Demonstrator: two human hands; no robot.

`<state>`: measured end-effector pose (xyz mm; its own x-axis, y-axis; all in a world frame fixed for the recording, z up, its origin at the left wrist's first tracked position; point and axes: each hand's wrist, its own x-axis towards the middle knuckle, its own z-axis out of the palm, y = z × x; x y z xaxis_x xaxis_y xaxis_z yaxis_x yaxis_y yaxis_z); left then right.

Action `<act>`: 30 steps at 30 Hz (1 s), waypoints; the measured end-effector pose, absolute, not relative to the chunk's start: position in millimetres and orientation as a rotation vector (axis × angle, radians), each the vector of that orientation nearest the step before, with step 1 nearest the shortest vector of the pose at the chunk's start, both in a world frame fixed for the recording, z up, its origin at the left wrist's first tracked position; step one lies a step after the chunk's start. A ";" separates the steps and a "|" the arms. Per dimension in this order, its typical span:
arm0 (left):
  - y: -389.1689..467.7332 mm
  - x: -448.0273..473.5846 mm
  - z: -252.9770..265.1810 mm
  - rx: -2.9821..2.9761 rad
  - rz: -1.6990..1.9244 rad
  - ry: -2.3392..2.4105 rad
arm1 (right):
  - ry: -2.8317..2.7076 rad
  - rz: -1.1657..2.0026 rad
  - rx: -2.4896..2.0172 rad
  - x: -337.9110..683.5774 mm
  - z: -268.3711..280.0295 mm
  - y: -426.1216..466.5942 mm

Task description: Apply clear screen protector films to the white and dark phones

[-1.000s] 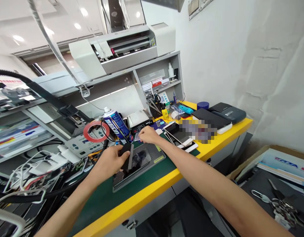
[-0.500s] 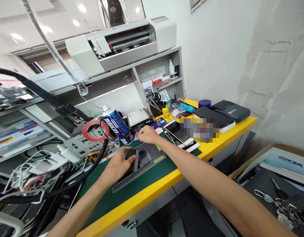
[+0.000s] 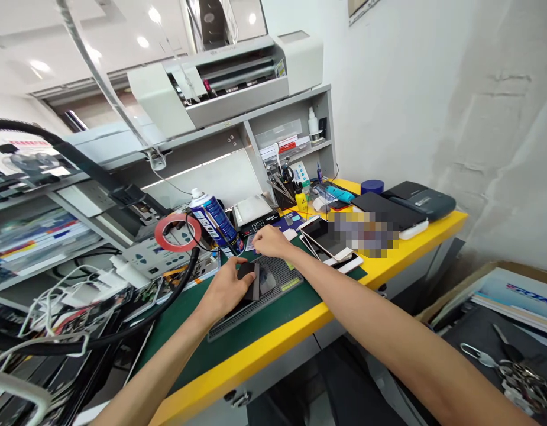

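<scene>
My left hand is closed over a flat black block with a grey strip along its right edge, thumb on top. The block rests on a grey perforated mat. Just right of it, a clear, shiny sheet or film partly shows; the rest is hidden beneath the block and hand. My right hand hovers over or touches the mat's far edge, fingers curled in; I cannot make out anything in them. Near it stands a blue spray can.
Right of my right forearm lie white tablets and a blurred patch. A black scale, a yellow bottle and a pen holder stand behind. Red tape and a black hose are at left. The yellow table edge runs in front.
My left hand has slid the black block a little to the right over the mat, covering more of the shiny sheet. My right hand stays almost in place; the whole view shifts slightly.
</scene>
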<state>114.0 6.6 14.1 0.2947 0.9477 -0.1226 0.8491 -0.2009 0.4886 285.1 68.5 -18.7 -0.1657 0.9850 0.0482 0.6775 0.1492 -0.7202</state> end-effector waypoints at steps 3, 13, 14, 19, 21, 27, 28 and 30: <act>1.5 121.3 17.4 2.101 0.272 1.655 | -1.908 0.759 -1.588 284.8 -19.3 70.0; -2.9 136.7 16.7 2.095 0.385 1.696 | -1.867 0.774 -1.585 284.4 -19.4 71.2; -3.3 137.6 16.2 2.097 0.392 1.701 | -1.860 0.777 -1.585 284.4 -18.8 70.8; -6.9 143.2 15.7 2.097 0.434 1.730 | -1.827 0.785 -1.591 285.4 -16.0 67.8; -8.4 143.3 18.5 2.089 0.433 1.733 | -1.811 0.784 -1.599 286.2 -15.0 66.9; -5.4 124.8 32.3 2.075 0.528 1.680 | -1.799 0.803 -1.608 288.2 -13.3 66.8; -4.4 120.4 32.9 2.083 0.543 1.670 | -1.804 0.806 -1.607 288.3 -13.1 67.1; -3.9 112.6 31.5 2.077 0.521 1.646 | -1.815 0.807 -1.605 288.3 -12.9 67.4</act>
